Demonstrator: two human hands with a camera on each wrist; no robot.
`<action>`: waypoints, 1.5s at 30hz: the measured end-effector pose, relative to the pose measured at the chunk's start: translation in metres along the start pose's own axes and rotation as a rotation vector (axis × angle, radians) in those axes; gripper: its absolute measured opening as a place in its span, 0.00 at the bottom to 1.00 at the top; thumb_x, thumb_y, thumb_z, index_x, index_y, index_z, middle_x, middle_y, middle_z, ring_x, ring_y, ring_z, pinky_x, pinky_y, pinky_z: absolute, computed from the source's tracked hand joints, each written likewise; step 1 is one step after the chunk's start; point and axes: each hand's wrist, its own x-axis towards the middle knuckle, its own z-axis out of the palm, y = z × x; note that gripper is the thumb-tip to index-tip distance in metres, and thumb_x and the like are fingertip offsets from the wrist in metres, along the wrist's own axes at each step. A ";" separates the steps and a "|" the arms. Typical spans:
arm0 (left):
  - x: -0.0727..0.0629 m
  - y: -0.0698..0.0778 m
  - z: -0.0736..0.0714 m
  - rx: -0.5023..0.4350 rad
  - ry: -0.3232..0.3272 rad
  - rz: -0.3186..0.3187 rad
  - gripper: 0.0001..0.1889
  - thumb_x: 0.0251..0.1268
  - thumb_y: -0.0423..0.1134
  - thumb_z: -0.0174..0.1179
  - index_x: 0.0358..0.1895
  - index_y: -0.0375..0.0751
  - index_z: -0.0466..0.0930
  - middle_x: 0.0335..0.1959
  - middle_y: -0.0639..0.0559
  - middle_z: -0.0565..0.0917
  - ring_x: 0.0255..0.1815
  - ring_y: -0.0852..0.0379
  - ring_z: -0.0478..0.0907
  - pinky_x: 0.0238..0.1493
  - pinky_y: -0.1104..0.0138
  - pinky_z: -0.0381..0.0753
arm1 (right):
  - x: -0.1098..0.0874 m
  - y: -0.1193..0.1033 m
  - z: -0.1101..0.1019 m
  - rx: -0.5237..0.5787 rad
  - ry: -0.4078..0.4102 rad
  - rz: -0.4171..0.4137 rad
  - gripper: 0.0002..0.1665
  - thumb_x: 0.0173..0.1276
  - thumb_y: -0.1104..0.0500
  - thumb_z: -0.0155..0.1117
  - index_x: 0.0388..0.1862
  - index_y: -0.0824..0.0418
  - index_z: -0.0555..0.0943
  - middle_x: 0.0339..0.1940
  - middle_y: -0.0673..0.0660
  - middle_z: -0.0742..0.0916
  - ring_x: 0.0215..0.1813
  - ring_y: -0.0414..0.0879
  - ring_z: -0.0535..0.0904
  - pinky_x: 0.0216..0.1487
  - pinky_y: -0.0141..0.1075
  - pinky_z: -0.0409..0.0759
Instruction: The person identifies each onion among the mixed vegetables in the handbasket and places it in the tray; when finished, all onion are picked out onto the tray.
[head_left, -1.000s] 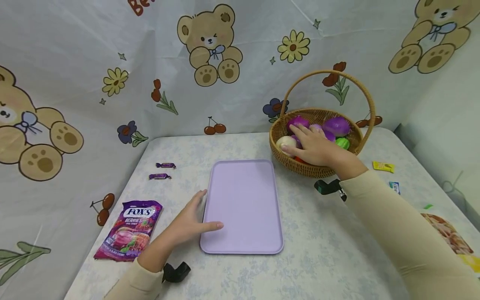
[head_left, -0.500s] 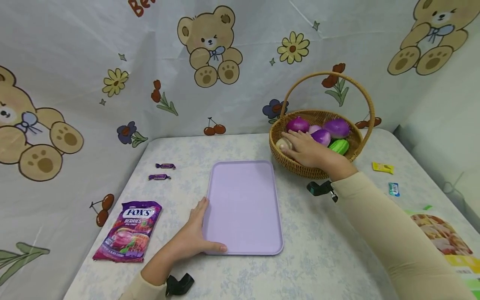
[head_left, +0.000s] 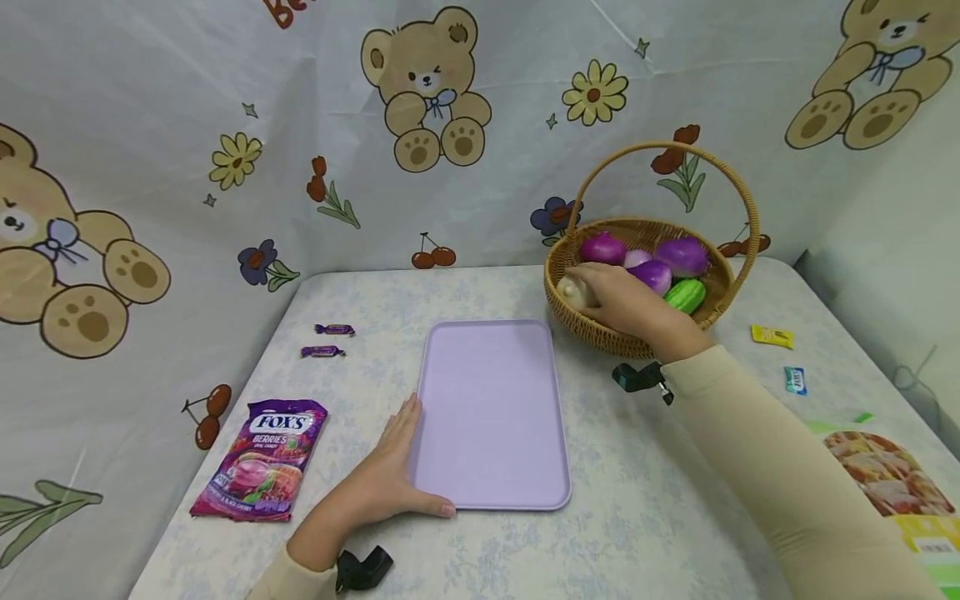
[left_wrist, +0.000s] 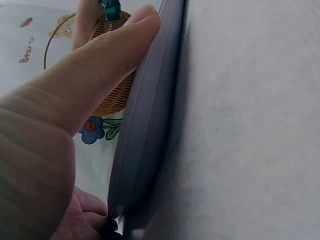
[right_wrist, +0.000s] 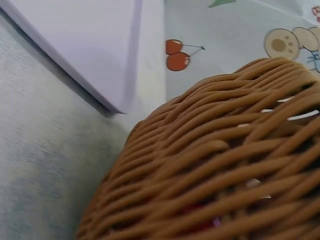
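In the head view, a lilac rectangular tray (head_left: 491, 417) lies on the table. My left hand (head_left: 386, 479) rests at its near left corner, fingers straight along the left side and thumb at the front edge. The left wrist view shows that thumb against the rim of the tray (left_wrist: 145, 115). At the back right stands a wicker basket (head_left: 600, 332) with a tall handle. My right hand (head_left: 633, 304) reaches into it, fingers bent over a whitish round vegetable (head_left: 573, 292); the fingertips are hidden. In the right wrist view, the basket wall (right_wrist: 225, 165) blocks the hand.
The basket also holds a red onion (head_left: 603, 247), purple eggplants (head_left: 681, 256) and a green cucumber (head_left: 685, 295). A Fox's candy bag (head_left: 262, 460) and two purple-wrapped candies (head_left: 334, 330) lie left. Yellow (head_left: 772, 336) and blue (head_left: 796, 380) packets and a larger food packet (head_left: 888, 475) lie right.
My right hand has moved left and down within the basket, and its spread fingers have bent over the whitish vegetable. My left hand has shifted slightly nearer, its thumb now at the tray's front edge.
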 end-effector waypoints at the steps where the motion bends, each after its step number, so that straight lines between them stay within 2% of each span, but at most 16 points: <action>1: 0.000 0.000 0.000 0.007 0.000 0.002 0.85 0.33 0.71 0.84 0.86 0.38 0.32 0.87 0.45 0.31 0.84 0.40 0.26 0.79 0.44 0.35 | -0.002 0.000 -0.002 -0.003 0.014 0.012 0.37 0.71 0.63 0.75 0.74 0.73 0.72 0.72 0.72 0.76 0.74 0.67 0.68 0.75 0.58 0.64; 5: 0.000 0.000 0.000 0.024 -0.006 0.007 0.84 0.34 0.72 0.83 0.86 0.37 0.33 0.87 0.45 0.31 0.84 0.39 0.27 0.78 0.43 0.36 | -0.014 -0.010 -0.016 -0.014 0.098 0.064 0.41 0.70 0.61 0.77 0.77 0.72 0.70 0.75 0.73 0.73 0.75 0.69 0.66 0.74 0.61 0.64; 8: -0.001 0.000 -0.001 0.029 -0.002 0.009 0.83 0.34 0.72 0.83 0.86 0.37 0.34 0.87 0.45 0.32 0.84 0.39 0.28 0.78 0.41 0.38 | -0.023 -0.029 -0.027 0.008 0.184 0.065 0.43 0.69 0.59 0.79 0.78 0.69 0.70 0.76 0.71 0.72 0.76 0.69 0.67 0.72 0.63 0.65; 12: -0.001 0.000 -0.001 0.032 0.017 0.019 0.83 0.33 0.73 0.83 0.87 0.36 0.36 0.87 0.44 0.34 0.85 0.40 0.30 0.77 0.40 0.40 | -0.036 -0.059 -0.032 0.059 0.290 -0.035 0.44 0.65 0.56 0.83 0.75 0.68 0.74 0.74 0.67 0.76 0.73 0.65 0.71 0.69 0.60 0.72; 15: 0.000 0.000 -0.001 0.033 0.022 0.025 0.84 0.32 0.73 0.83 0.87 0.36 0.37 0.87 0.44 0.34 0.85 0.41 0.30 0.77 0.40 0.41 | -0.045 -0.079 -0.025 0.093 0.293 -0.155 0.43 0.61 0.55 0.86 0.71 0.68 0.77 0.69 0.64 0.80 0.68 0.60 0.76 0.66 0.56 0.76; 17: 0.000 -0.001 -0.001 0.033 0.026 0.028 0.84 0.32 0.73 0.82 0.86 0.36 0.37 0.87 0.43 0.35 0.85 0.41 0.30 0.77 0.40 0.41 | -0.050 -0.091 -0.016 0.119 0.232 -0.222 0.41 0.59 0.54 0.87 0.68 0.67 0.79 0.66 0.61 0.82 0.65 0.56 0.78 0.65 0.52 0.78; 20: 0.000 -0.002 -0.002 0.030 0.033 0.033 0.83 0.32 0.73 0.83 0.86 0.35 0.38 0.87 0.43 0.35 0.85 0.40 0.31 0.77 0.40 0.41 | -0.056 -0.103 0.002 0.163 0.086 -0.289 0.39 0.60 0.50 0.86 0.66 0.64 0.81 0.63 0.56 0.83 0.63 0.51 0.79 0.64 0.48 0.78; 24: -0.001 -0.003 -0.002 0.026 0.033 0.036 0.83 0.32 0.73 0.83 0.86 0.35 0.38 0.87 0.44 0.35 0.85 0.40 0.31 0.77 0.39 0.41 | -0.063 -0.111 0.023 0.229 -0.104 -0.346 0.37 0.62 0.49 0.84 0.65 0.61 0.81 0.63 0.51 0.83 0.64 0.47 0.78 0.66 0.44 0.77; 28: -0.001 -0.004 -0.001 0.015 0.027 0.038 0.83 0.33 0.73 0.82 0.86 0.36 0.37 0.87 0.45 0.35 0.85 0.40 0.31 0.77 0.39 0.41 | -0.067 -0.113 0.033 0.310 -0.235 -0.385 0.35 0.60 0.49 0.85 0.63 0.57 0.82 0.60 0.46 0.84 0.62 0.42 0.78 0.65 0.41 0.76; 35: -0.001 -0.004 -0.003 0.017 0.028 0.048 0.83 0.33 0.73 0.82 0.86 0.36 0.38 0.87 0.44 0.36 0.85 0.41 0.31 0.77 0.39 0.42 | -0.070 -0.115 0.039 0.392 -0.392 -0.394 0.35 0.55 0.51 0.87 0.60 0.51 0.82 0.55 0.40 0.83 0.55 0.36 0.79 0.60 0.38 0.79; 41: 0.000 -0.004 -0.003 0.017 0.027 0.041 0.83 0.33 0.73 0.82 0.86 0.35 0.38 0.87 0.45 0.36 0.85 0.41 0.31 0.77 0.39 0.41 | -0.071 -0.112 0.044 0.363 -0.477 -0.339 0.36 0.53 0.52 0.88 0.59 0.50 0.81 0.55 0.38 0.82 0.55 0.36 0.77 0.60 0.37 0.77; 45: 0.000 -0.004 -0.002 0.014 0.022 0.035 0.83 0.33 0.74 0.82 0.87 0.36 0.37 0.87 0.46 0.35 0.85 0.41 0.30 0.77 0.39 0.42 | -0.072 -0.110 0.046 0.341 -0.504 -0.310 0.40 0.52 0.50 0.89 0.62 0.52 0.80 0.58 0.40 0.81 0.58 0.36 0.76 0.63 0.38 0.76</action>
